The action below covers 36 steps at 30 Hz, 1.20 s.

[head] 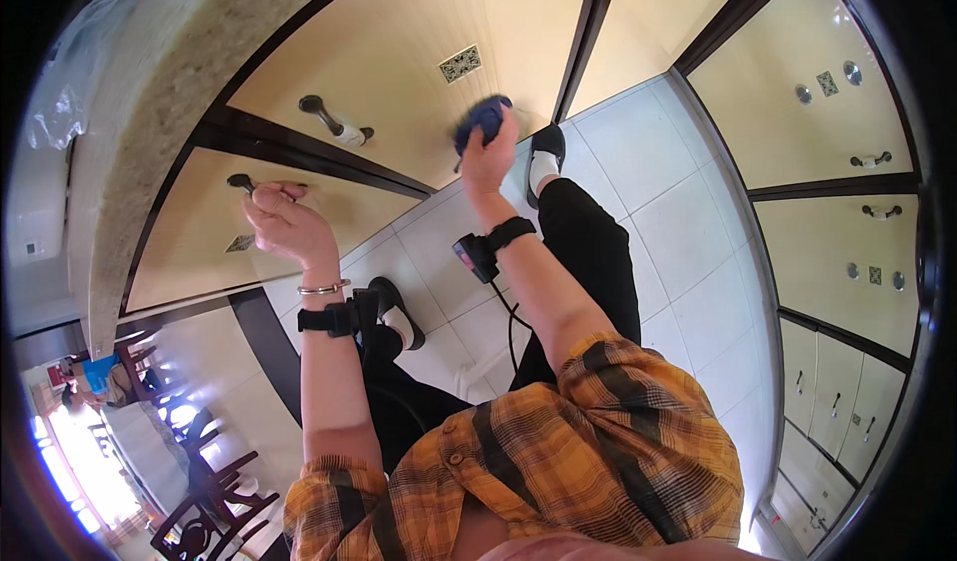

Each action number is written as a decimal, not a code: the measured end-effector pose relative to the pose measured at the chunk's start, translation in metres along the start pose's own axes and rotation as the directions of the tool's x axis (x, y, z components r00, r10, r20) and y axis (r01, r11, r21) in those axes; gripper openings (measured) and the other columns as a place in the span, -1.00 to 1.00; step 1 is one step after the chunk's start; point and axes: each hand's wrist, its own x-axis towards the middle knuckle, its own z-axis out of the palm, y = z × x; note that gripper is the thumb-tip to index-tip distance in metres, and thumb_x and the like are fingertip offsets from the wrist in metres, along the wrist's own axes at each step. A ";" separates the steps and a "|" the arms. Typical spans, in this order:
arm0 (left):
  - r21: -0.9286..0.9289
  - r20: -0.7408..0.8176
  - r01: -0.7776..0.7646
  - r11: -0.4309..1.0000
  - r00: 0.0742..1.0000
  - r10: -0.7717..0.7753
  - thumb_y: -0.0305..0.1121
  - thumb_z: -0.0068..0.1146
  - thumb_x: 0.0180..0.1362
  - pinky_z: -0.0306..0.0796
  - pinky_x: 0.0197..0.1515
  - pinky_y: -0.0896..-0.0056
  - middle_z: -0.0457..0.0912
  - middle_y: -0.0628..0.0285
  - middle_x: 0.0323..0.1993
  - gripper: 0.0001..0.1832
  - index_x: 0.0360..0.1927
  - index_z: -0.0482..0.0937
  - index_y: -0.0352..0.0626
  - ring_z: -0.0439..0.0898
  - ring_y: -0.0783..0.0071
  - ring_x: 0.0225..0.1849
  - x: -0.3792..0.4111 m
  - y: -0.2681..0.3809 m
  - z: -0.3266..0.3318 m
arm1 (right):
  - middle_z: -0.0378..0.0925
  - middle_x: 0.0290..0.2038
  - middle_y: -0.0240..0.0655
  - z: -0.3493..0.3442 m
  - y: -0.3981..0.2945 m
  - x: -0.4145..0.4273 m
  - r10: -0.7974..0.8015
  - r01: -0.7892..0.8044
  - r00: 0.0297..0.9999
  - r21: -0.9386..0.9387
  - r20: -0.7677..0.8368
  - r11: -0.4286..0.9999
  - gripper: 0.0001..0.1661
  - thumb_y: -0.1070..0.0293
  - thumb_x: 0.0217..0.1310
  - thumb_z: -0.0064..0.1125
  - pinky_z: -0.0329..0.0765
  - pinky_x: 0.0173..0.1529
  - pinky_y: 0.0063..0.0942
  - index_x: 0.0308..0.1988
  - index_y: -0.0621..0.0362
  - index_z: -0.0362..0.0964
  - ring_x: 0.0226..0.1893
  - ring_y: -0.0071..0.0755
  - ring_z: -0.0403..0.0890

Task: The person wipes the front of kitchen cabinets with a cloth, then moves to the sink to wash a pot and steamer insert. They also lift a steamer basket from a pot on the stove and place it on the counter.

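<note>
My right hand (490, 159) holds a bunched dark blue cloth (480, 121) against the lower part of a cream cabinet door (389, 53). Slight blur surrounds the cloth, and faint streaks show on the panel above it. A small patterned decorative inset (459, 64) sits on this door, and its dark-and-white pull handle (336, 121) stands free between my hands. On the neighbouring cream door (196, 187), my left hand (290, 221) has its fingers curled around a similar handle (241, 182); most of that handle is hidden by the fingers.
A speckled stone countertop (176, 53) overhangs the doors, with clear plastic wrapping (71, 105) on it. More cream cabinets (830, 262) line the right side. My shoes rest on white floor tiles (598, 150). A dining table (146, 449) and dark wooden chairs (217, 494) stand at lower left.
</note>
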 end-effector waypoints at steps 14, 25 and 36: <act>-0.027 0.005 0.022 0.999 1.000 -0.022 -0.19 -0.32 0.43 0.35 -0.50 0.45 0.46 0.31 -0.71 -0.60 -0.50 0.32 -0.16 0.45 0.47 -0.65 -0.004 -0.001 0.000 | 0.37 0.03 -0.01 -0.010 -0.019 0.013 -0.121 0.122 0.992 -0.071 0.020 0.990 -0.44 0.54 0.06 0.08 0.42 0.10 -0.24 0.12 0.21 0.27 0.03 0.16 0.43; -0.042 -0.042 0.004 0.999 0.999 -0.006 -0.20 -0.33 0.43 0.34 -0.53 0.51 0.45 0.32 -0.73 -0.61 -0.51 0.31 -0.15 0.43 0.51 -0.66 -0.005 -0.008 0.001 | 0.46 -0.09 -0.07 -0.008 -0.002 0.009 0.047 -0.043 0.998 -0.074 0.050 0.996 -0.52 0.48 0.00 0.18 0.47 0.01 -0.24 0.01 0.22 0.40 -0.07 0.07 0.52; -0.121 -0.010 -0.006 0.993 1.000 0.004 -0.27 -0.28 0.40 0.33 -0.53 0.52 0.43 0.33 -0.70 -0.67 -0.50 0.29 -0.16 0.41 0.53 -0.66 -0.002 -0.001 0.008 | 0.43 0.01 -0.05 -0.020 0.031 0.016 0.039 0.006 0.989 -0.304 0.142 0.953 -0.46 0.44 -0.02 0.18 0.50 -0.03 -0.17 0.06 0.18 0.39 -0.07 0.10 0.52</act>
